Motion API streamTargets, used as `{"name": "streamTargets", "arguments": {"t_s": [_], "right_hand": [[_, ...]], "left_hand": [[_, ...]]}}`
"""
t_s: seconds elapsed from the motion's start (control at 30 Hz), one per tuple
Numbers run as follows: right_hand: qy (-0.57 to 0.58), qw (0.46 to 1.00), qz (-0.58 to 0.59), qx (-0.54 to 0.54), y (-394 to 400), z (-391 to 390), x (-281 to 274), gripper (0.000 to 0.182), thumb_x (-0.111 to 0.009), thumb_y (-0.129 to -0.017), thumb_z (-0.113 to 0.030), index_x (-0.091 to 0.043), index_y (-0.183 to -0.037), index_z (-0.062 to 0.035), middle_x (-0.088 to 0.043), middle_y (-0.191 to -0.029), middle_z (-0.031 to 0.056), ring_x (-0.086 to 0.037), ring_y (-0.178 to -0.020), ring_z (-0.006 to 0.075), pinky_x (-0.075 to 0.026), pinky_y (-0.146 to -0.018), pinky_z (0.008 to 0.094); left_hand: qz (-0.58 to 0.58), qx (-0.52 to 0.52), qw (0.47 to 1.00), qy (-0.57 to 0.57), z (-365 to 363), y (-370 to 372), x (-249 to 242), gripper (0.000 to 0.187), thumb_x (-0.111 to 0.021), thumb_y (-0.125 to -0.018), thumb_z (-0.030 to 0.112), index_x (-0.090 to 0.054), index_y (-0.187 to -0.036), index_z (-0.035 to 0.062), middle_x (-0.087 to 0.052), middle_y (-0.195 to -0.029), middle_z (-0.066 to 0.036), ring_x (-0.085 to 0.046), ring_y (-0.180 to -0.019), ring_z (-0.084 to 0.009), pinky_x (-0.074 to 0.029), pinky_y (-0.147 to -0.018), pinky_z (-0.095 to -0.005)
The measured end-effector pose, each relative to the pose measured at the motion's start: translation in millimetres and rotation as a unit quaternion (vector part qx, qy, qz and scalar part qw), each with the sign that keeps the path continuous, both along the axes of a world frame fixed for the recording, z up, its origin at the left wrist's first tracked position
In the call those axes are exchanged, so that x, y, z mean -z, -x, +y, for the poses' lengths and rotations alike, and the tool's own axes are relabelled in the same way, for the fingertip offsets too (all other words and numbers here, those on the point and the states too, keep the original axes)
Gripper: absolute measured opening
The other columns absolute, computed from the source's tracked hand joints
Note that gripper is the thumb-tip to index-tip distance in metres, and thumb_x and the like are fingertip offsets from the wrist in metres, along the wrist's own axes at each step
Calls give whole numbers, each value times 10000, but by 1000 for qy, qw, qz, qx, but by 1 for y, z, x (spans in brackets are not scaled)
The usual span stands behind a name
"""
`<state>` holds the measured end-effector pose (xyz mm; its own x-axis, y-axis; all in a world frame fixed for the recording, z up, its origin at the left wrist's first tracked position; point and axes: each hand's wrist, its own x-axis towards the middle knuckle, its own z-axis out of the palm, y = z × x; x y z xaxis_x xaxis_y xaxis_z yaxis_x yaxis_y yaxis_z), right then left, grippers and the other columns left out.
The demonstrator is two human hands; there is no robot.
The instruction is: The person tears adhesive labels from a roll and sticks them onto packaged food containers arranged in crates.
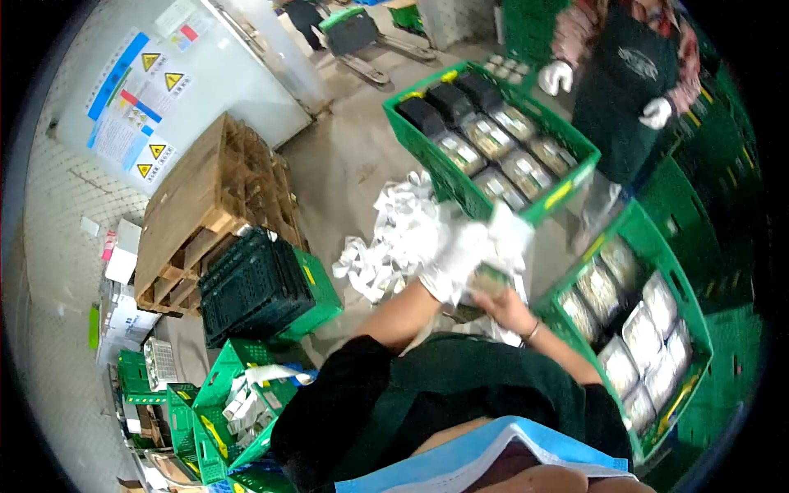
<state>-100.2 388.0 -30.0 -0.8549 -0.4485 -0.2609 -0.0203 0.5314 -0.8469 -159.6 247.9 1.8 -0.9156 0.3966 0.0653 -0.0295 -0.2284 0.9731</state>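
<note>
My left hand (456, 255), in a white glove, is smeared by motion beside a piece of white paper or film (511, 236). My bare right hand (505, 308) has its fingers closed on the edge of a small clear package (489, 281) with greenish contents. Just beyond my hands stands a green crate (493, 140) of packed trays, some with black bases showing. At the right, another green crate (633, 329) holds clear-topped packs and white-covered packs. A heap of crumpled white strips (394, 234) lies on the floor beyond my left hand.
A co-worker (629, 82) with white gloves and a dark apron stands beyond the crates. Wooden pallets (209, 205) and stacked dark crates (251, 283) are at the left. A lower-left green crate (218, 394) holds white scraps. A pallet jack (362, 49) stands at the back.
</note>
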Motion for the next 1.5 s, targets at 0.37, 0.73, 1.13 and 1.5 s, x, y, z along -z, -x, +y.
{"name": "streamTargets", "arguments": {"t_s": [0.37, 0.73, 1.13, 1.5], "right_hand": [[262, 947, 77, 169, -98, 34, -44, 188, -586, -786, -154, -563, -695, 9, -483, -545, -8, -410, -507, 32, -337, -442, 203], [-8, 833, 538, 127, -200, 91, -60, 390, -709, -583, -121, -534, -927, -62, -538, -892, 96, -497, -816, 255, -396, -704, 347], [90, 988, 51, 112, -238, 307, 0, 183, -614, -733, -160, -582, -835, -12, -574, -655, 126, -563, -583, 198, -439, -551, 291], [98, 987, 30, 126, -225, 366, 1, 142, -639, -707, -125, -600, -776, -8, -594, -668, 123, -584, -580, 173, -456, -551, 278]], "left_hand": [[11, -53, 998, 15, 15, -119, -33, 313, -513, -805, 106, -463, -1084, -28, -556, -984, -98, -540, -874, -170, -451, -752, -268], [89, -19, 989, 112, 48, -262, 15, 240, -545, -772, 26, -547, -1011, 1, -583, -904, -66, -520, -810, -103, -426, -686, -247], [-20, 85, 982, 167, 265, -273, 51, 311, -579, -736, -6, -500, -1037, 4, -550, -915, -45, -508, -859, -120, -423, -731, -225], [-92, 95, 985, 112, 326, -254, 38, 436, -536, -749, 14, -413, -1166, -14, -524, -1021, -51, -489, -773, -81, -414, -688, -206]]}}
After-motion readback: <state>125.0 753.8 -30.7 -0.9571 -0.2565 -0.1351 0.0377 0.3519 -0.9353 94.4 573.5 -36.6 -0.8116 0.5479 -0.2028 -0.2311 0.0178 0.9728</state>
